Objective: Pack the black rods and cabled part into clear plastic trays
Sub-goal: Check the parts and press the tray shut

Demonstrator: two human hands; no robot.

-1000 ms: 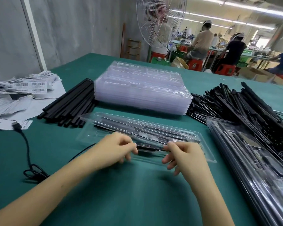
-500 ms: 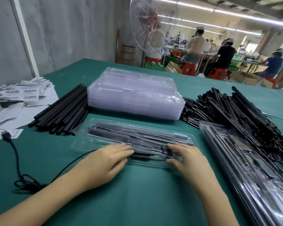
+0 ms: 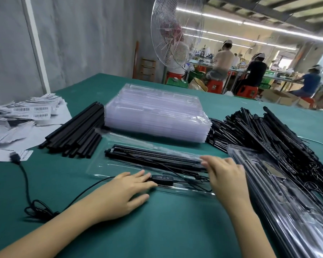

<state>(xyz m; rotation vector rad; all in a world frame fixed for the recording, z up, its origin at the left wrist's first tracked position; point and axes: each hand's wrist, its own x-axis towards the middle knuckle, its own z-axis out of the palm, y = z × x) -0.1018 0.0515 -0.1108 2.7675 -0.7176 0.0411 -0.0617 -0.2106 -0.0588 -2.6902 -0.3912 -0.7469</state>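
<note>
A clear plastic tray (image 3: 119, 169) lies open on the green table in front of me. A bundle of black rods (image 3: 153, 157) fills its far half. The cabled part's black button controller (image 3: 161, 177) sits in the near channel, with thin wires running right. My left hand (image 3: 127, 190) lies flat on the tray's near edge, its fingertips touching the controller's left end. My right hand (image 3: 226, 174) rests with loosely bent, blurred fingers on the right end of the rods and holds nothing.
A stack of empty clear trays (image 3: 157, 116) stands behind. Loose black rods (image 3: 76, 135) lie at left, a tangled pile of cabled rods (image 3: 268, 135) at right, and packed trays (image 3: 291, 202) beside my right arm. Barcode papers (image 3: 26, 112) are far left. A black USB cable (image 3: 26, 183) trails left.
Both hands held the controller above the tray's front edge, then pressed down on the tray. Now the controller lies in the near channel, and my right hand has slid right along the rods.
</note>
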